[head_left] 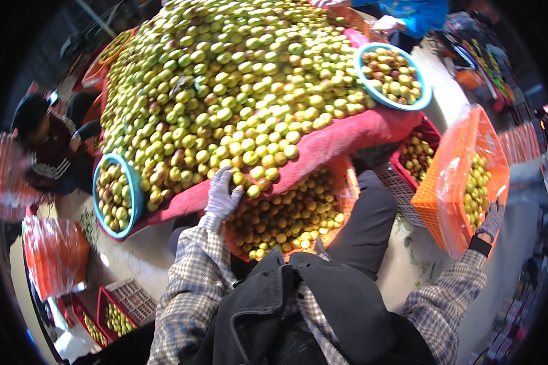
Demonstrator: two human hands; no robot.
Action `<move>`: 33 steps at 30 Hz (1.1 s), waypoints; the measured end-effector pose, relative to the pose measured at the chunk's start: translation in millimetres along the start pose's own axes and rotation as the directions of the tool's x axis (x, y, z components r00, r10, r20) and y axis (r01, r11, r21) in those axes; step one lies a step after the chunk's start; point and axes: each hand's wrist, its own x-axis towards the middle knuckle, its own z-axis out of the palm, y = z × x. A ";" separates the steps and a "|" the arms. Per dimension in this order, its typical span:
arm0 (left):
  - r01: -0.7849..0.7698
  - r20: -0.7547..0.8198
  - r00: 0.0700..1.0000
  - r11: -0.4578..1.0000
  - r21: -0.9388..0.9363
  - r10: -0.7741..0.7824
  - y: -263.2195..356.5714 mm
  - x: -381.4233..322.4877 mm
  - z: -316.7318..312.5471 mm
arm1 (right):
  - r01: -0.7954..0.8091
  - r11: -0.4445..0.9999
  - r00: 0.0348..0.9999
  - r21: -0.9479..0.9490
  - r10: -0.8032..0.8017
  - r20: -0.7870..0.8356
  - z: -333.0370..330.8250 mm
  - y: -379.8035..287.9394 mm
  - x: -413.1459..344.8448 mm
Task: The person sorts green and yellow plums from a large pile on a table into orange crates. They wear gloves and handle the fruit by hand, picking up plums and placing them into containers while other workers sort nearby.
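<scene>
Green-yellow jujube-like fruits [255, 91] cover a large table padded with red cloth [319, 150]. My left hand [223, 194], in a grey-purple knit glove, rests at the cloth's near edge, thumb and fingers apart around the outermost fruits; whether it grips one is unclear. Below it, an orange crate [349, 182] full of fruits stands between my legs. My right hand [491, 221], gloved too, is at the near rim of an orange plastic crate [438, 182] lined with clear film and partly filled with fruits; its fingers are partly hidden, so its grip is unclear.
Blue-rimmed basins of fruits stand at the table's left [134, 196] and right [427, 93] corners. A red crate [431, 123] is beside the orange one. People sit at the left [50, 146] and far right [415, 18]. Wrapped orange crates [57, 255] and red crates [102, 305] stand lower left.
</scene>
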 end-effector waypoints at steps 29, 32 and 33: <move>0.464 -0.117 0.886 0.859 0.218 -0.449 24.8 34.2 14.8 | 0.853 0.464 0.418 -0.240 -0.333 0.845 429.3 -195.4 -353.0; 0.494 -0.072 0.868 0.836 0.238 -0.492 23.8 41.0 7.9 | 0.883 0.424 0.355 -0.200 -0.326 0.876 433.9 -198.6 -353.6; 0.492 -0.082 0.870 0.839 0.235 -0.487 22.7 40.3 8.2 | 0.891 0.415 0.328 -0.182 -0.314 0.891 433.2 -201.7 -354.5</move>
